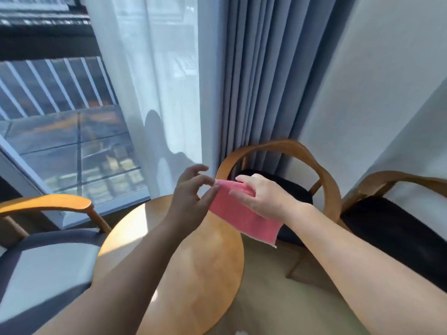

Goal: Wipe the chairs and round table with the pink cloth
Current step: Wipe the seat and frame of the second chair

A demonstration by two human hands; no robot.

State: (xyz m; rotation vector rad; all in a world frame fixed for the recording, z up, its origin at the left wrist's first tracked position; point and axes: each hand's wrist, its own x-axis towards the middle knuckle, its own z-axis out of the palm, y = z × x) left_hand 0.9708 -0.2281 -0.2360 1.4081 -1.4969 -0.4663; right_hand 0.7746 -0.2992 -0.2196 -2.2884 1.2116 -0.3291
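Left hand [191, 198] and right hand [262, 198] hold a pink cloth [242, 218] in the air above the far edge of a round wooden desk [193, 274]. The left hand pinches the cloth's upper left corner between thumb and fingertips, its other fingers loosely spread. The right hand grips the top edge, fingers curled over it, and the rest of the cloth hangs down toward the right, clear of the desk. A grey-seated chair [43, 262] with a wooden armrest stands to the left of the desk. A round-backed chair [278, 147] with a dark seat stands behind the cloth, and a third chair [399, 238], also dark-seated, stands to the right near the white wall [362, 68]. Sheer white curtain [154, 81] and blue-grey drapes [261, 68] hang beyond, beside a window [48, 131] showing a balcony railing.
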